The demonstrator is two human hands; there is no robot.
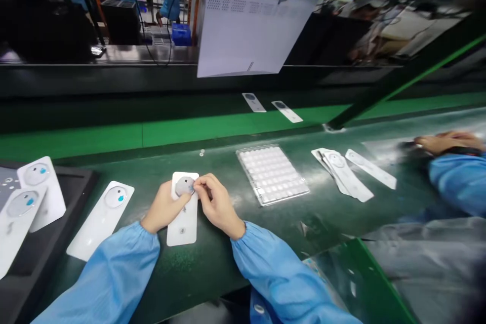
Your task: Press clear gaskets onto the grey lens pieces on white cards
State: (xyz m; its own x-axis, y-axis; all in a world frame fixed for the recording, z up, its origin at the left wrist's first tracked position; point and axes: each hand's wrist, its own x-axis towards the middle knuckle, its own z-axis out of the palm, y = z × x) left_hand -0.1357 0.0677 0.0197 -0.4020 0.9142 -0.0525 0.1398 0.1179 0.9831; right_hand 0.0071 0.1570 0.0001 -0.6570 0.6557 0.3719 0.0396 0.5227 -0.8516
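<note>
On the green work surface lies a white round-cornered panel [182, 233] with a grey disc near its far end. My left hand [164, 208] grips the panel's left edge, the thumb lying over the lower part of the disc. My right hand [220, 205] is closed in a pinch at the disc's right side; whatever its fingertips hold is too small to make out. A similar panel [96, 220], with a blue dot on its disc, rests left of my left hand. To the right of my right hand sits a clear tray [261, 201] holding rows of small white pieces.
Several dotted panels [47, 205] lie in a black tray [81, 187] at the left. More panels [347, 177] are piled on the right, near a co-worker's hands [450, 142]. Two small white bits [202, 153] lie beyond my hands. A dark post [379, 96] slants at the back right.
</note>
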